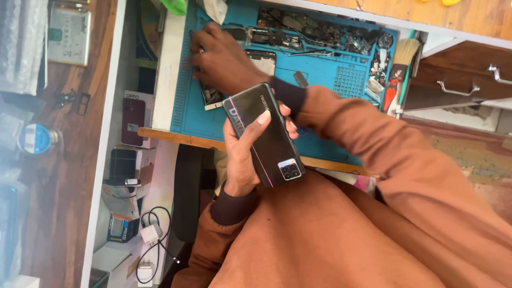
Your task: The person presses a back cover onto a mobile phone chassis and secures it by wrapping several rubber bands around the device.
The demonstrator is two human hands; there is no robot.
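Head view, left hand: the left hand (pixel 242 152) is clamped around a black smartphone (pixel 265 134). The phone is held in the air above the near edge of the desk, back side up, with the camera block toward the person's body.
Head view, right hand: the right hand (pixel 221 58) reaches across to the far left part of the blue repair mat (pixel 320 114). Its fingers are bent down onto the mat. I cannot tell if they are closed on some small thing, because the hand hides what is under it.
Head view, around the hands: a flat phone part (pixel 261 61) lies just beside the right hand, loose small parts (pixel 320 32) fill the mat's far compartments, and a brush (pixel 406 53) lies at its right edge.
How far: the phone's back cover looks still on and whole, so I judge the opening work not yet done; parts on the mat are ready.
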